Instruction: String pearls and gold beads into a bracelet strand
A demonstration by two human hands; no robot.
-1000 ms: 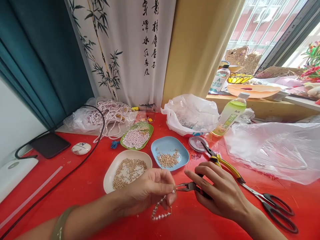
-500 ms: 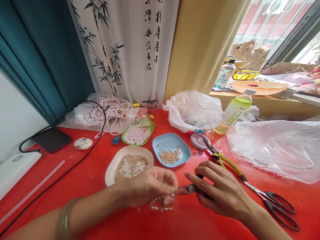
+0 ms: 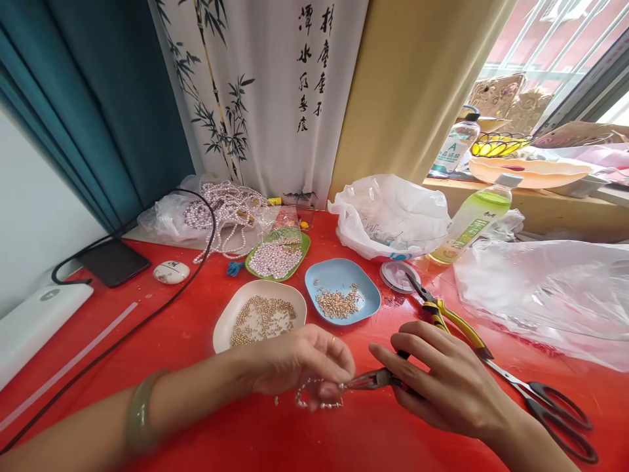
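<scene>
My left hand [image 3: 299,364] pinches one end of a short strand of small pearl beads [image 3: 314,398], which curls down onto the red table [image 3: 171,341]. My right hand [image 3: 442,383] is closed round the handles of small dark pliers [image 3: 373,379]. The pliers' tips meet the strand at my left fingertips. Just beyond my hands stand a white dish of gold beads [image 3: 259,320] and a blue dish of gold findings [image 3: 343,299].
A green dish of pearls [image 3: 278,257] and a heap of pearl strands [image 3: 226,213] lie farther back. Yellow-handled pliers [image 3: 445,314], black scissors [image 3: 550,410], a round spool [image 3: 399,275], plastic bags [image 3: 390,216], a green bottle [image 3: 472,219], a phone [image 3: 114,262] and a black cable [image 3: 147,318] surround them.
Both hands have sunk a little toward the table, so the hanging strand now rests and curls on it. The camera has shifted, moving the scene rightward in view.
</scene>
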